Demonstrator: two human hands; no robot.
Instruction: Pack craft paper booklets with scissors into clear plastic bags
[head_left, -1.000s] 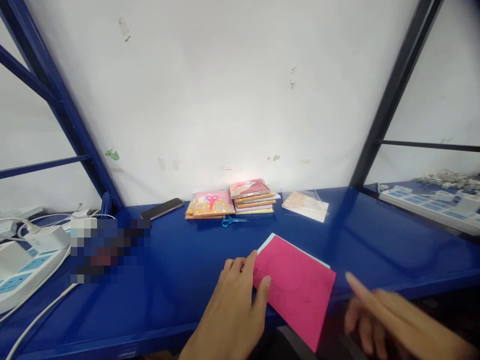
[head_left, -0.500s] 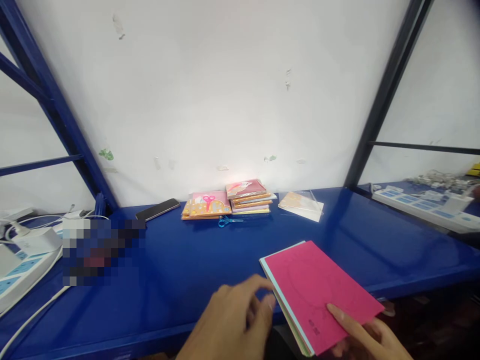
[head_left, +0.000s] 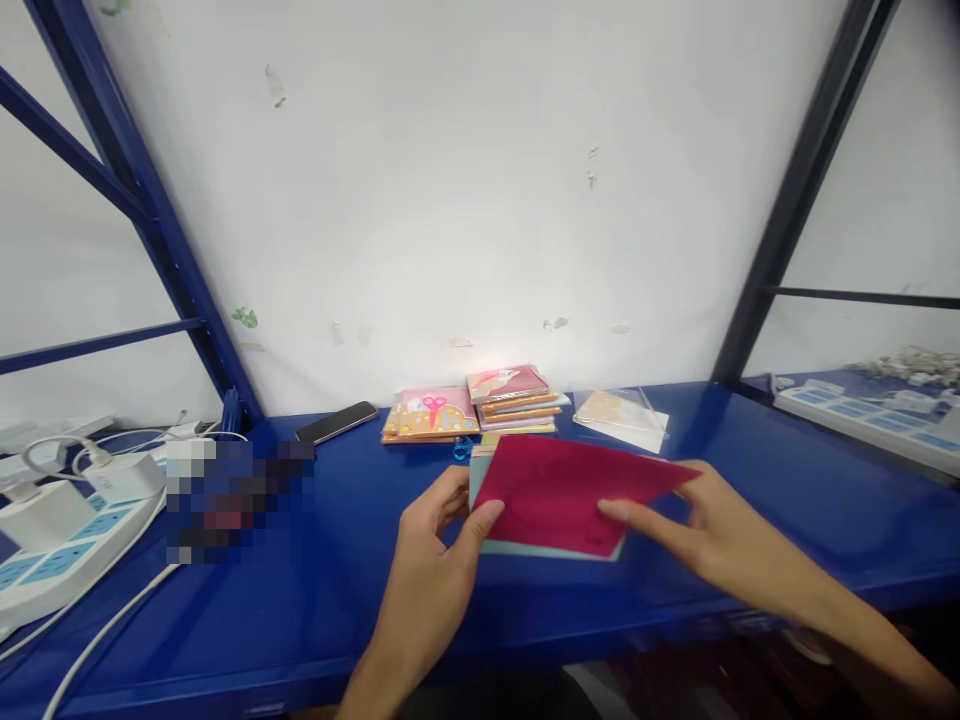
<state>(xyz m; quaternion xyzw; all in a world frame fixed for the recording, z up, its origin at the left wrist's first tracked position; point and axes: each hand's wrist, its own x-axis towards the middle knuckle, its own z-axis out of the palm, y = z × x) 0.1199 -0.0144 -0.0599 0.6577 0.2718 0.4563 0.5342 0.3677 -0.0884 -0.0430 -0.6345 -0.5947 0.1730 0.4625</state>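
A stack of coloured paper sheets is held up over the blue table, with a dark pink sheet (head_left: 555,490) on top and a pale blue sheet (head_left: 517,549) showing under it. My left hand (head_left: 435,560) grips the stack at its left edge, thumb on the pink sheet and fingers behind. At the right side, my right hand (head_left: 705,530) is closed on the pink sheet, its thumb on the face and fingers at the raised right corner. That sheet sits askew over the others. Behind the stack, blue-handled scissors (head_left: 462,450) are mostly hidden.
Along the wall lie a phone (head_left: 337,422), wrapped craft paper packs (head_left: 429,414), a pile of further packs (head_left: 517,383) and a clear sleeve with paper (head_left: 622,415). Power strips stand left (head_left: 67,550) and right (head_left: 862,420), with white cables at left. Blue posts flank the table.
The stack has moved left, up and farther over the table, and has turned. My left hand has taken hold of its left edge. My right hand now lifts the pink sheet's right side.
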